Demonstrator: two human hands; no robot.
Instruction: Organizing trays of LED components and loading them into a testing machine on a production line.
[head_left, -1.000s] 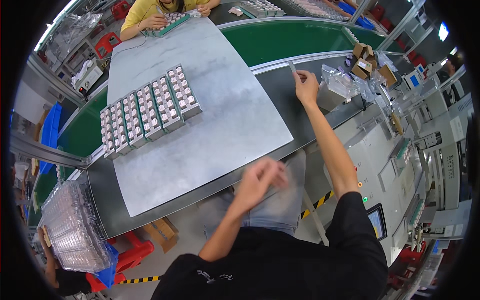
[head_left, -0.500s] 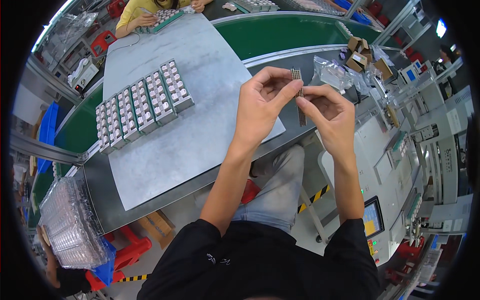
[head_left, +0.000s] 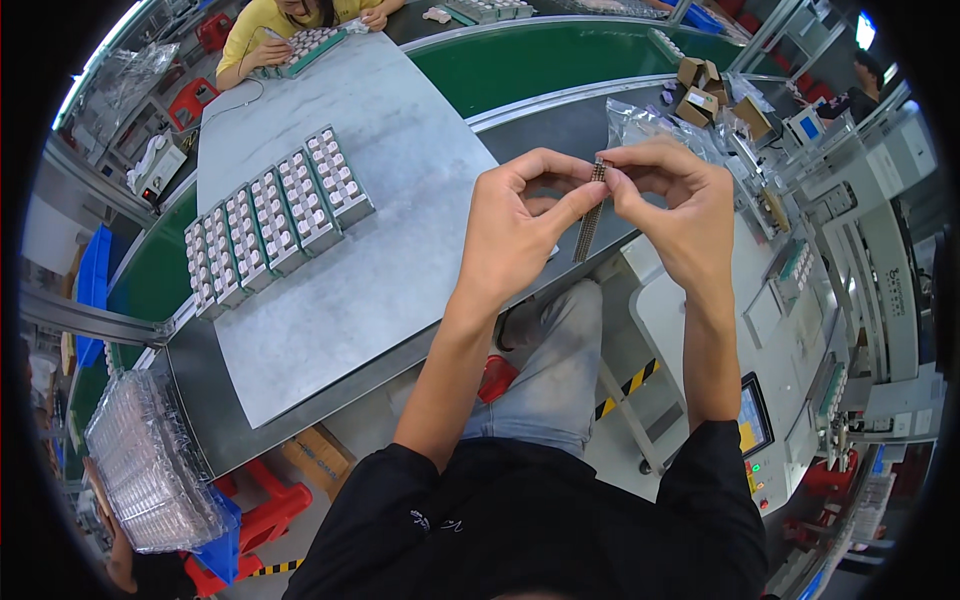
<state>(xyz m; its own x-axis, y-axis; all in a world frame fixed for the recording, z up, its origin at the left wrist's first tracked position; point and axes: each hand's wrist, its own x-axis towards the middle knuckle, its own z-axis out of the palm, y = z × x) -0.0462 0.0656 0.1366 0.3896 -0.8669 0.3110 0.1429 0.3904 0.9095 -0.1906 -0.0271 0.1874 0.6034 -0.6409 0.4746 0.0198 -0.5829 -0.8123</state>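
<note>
My left hand [head_left: 522, 222] and my right hand [head_left: 684, 204] meet above the table's right edge. Between their pinched thumbs and fingertips is a thin, dark metallic strip [head_left: 588, 236] patterned in small squares, possibly made of little blocks. Its lower part hangs down at a slant below the fingers, while the fingertips cover some of its upper part. To the left, several green-and-grey trays [head_left: 290, 257] stand side by side on the pale tabletop [head_left: 400, 255], filled with rows of round, whitish parts.
Across the table, a person in a yellow top [head_left: 243, 42] works on a similar tray. A green conveyor belt [head_left: 520, 65] curves behind. Clear plastic bags [head_left: 640, 127] and cardboard boxes [head_left: 697, 104] lie at the right. Stacked clear plastic trays [head_left: 150, 465] stand at lower left.
My right hand has risen to the strip's upper end, close to my left fingertips. The strip now slants down to the left instead of hanging nearly upright. The whole view has shifted slightly.
</note>
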